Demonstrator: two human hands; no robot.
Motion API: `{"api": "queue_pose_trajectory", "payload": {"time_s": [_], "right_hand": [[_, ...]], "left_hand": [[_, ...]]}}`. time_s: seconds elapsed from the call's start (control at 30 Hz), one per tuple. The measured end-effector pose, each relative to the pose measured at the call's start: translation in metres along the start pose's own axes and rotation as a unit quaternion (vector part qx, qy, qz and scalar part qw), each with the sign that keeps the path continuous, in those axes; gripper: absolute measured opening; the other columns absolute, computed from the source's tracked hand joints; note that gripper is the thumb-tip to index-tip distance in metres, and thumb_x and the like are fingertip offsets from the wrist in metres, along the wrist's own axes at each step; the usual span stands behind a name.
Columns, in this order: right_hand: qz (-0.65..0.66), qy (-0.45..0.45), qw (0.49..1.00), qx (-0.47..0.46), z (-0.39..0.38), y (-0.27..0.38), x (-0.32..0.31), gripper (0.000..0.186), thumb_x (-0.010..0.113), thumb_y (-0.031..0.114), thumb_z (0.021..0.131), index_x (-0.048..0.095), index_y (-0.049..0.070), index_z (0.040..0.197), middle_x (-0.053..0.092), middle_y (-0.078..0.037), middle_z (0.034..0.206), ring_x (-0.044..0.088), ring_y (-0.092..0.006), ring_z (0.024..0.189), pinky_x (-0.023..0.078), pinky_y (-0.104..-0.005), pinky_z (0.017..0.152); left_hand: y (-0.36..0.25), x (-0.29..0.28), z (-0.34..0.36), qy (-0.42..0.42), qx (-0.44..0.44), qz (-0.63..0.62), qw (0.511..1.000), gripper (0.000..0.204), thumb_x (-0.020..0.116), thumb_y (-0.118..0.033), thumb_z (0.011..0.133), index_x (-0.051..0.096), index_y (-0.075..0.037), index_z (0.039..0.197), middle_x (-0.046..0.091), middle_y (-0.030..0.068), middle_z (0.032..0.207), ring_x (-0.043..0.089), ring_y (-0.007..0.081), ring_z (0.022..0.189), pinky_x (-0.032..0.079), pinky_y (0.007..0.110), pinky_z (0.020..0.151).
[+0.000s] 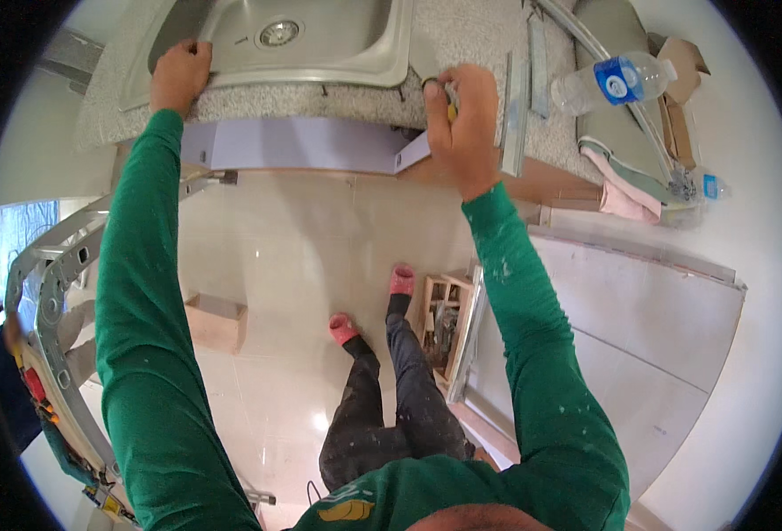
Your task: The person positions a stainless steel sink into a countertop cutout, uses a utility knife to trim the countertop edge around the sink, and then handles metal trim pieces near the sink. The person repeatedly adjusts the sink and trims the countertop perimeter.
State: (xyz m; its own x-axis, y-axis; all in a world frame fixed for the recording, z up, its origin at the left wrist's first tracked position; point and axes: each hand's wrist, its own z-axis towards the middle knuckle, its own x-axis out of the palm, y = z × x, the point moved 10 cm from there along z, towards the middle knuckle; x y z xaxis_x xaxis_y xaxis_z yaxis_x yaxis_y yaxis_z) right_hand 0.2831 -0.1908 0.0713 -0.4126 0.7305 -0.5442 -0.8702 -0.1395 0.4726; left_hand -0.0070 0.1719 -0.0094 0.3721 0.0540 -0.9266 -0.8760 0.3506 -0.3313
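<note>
A steel sink [320, 76] with a round drain [279, 34] is set into a speckled stone countertop [258, 102]. On its front left rim rests my left hand [181, 78], fingers bent over the metal, fingertips partly hidden. My right hand [466, 115] is closed around a small tool's yellow and dark handle [452, 106] just right of the sink. A thin grey blade [423, 60], like a putty knife's, seems to extend from it onto the counter; my fingers cover most of the handle. Dark clips [324, 89] poke out along the sink's front edge.
Metal strips [516, 111], a water bottle [616, 81] and a grey-green pad [599, 35] lie on the right counter. A ladder [54, 301] stands left. On the floor are a cardboard box [215, 324], a wooden tool crate [444, 319] and large panels [625, 327].
</note>
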Motion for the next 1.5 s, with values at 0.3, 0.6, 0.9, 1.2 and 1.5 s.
{"api": "queue_pose_trajectory", "payload": {"time_s": [0.3, 0.6, 0.9, 1.2, 1.5], "right_hand": [[-0.126, -0.091, 0.987, -0.031, -0.019, 0.011, -0.017, 0.021, 0.066, 0.017, 0.097, 0.061, 0.0, 0.11, 0.059, -0.019, 0.109, 0.055, -0.0398, 0.104, 0.043, -0.051, 0.092], [-0.027, 0.007, 0.997, -0.068, -0.002, 0.023, -0.017, 0.021, 0.067, 0.016, 0.098, 0.062, 0.0, 0.111, 0.061, -0.018, 0.111, 0.056, -0.0401, 0.103, 0.045, -0.048, 0.091], [-0.065, 0.035, 0.997, 0.032, -0.008, -0.01, 0.024, 0.01, 0.066, 0.006, 0.092, 0.071, 0.003, 0.101, 0.063, -0.015, 0.103, 0.058, -0.0358, 0.1, 0.047, -0.0453, 0.089], [-0.061, -0.054, 0.996, 0.032, -0.022, 0.023, -0.021, 0.019, 0.067, 0.013, 0.095, 0.067, 0.003, 0.111, 0.063, -0.02, 0.116, 0.059, -0.0384, 0.108, 0.045, -0.0474, 0.094], [0.007, 0.022, 0.998, 0.052, -0.004, -0.017, 0.018, 0.029, 0.068, 0.017, 0.096, 0.064, 0.001, 0.121, 0.063, -0.02, 0.117, 0.06, -0.0409, 0.108, 0.048, -0.0486, 0.094]], "left_hand": [[-0.015, -0.01, -0.012, 0.013, -0.012, 0.006, 1.0, 0.057, 0.048, -0.048, 0.096, 0.073, -0.008, 0.128, 0.073, 0.0237, 0.122, 0.067, 0.0459, 0.115, 0.052, 0.05, 0.103], [0.009, -0.007, -0.009, -0.016, -0.011, 0.015, 1.0, 0.056, 0.048, -0.048, 0.096, 0.073, -0.007, 0.125, 0.073, 0.0232, 0.121, 0.067, 0.0452, 0.115, 0.052, 0.051, 0.102], [-0.006, -0.013, -0.009, 0.002, -0.027, 0.01, 1.0, 0.054, 0.049, -0.046, 0.095, 0.074, -0.008, 0.123, 0.074, 0.0227, 0.12, 0.068, 0.0447, 0.114, 0.053, 0.051, 0.102], [0.003, -0.011, -0.014, -0.015, -0.032, 0.01, 0.999, 0.057, 0.049, -0.047, 0.095, 0.073, -0.007, 0.127, 0.073, 0.0233, 0.121, 0.068, 0.0434, 0.116, 0.052, 0.05, 0.102], [-0.005, -0.008, -0.006, 0.004, -0.002, 0.011, 1.0, 0.057, 0.05, -0.048, 0.096, 0.073, -0.006, 0.127, 0.073, 0.0248, 0.12, 0.067, 0.0454, 0.114, 0.052, 0.051, 0.102]]}}
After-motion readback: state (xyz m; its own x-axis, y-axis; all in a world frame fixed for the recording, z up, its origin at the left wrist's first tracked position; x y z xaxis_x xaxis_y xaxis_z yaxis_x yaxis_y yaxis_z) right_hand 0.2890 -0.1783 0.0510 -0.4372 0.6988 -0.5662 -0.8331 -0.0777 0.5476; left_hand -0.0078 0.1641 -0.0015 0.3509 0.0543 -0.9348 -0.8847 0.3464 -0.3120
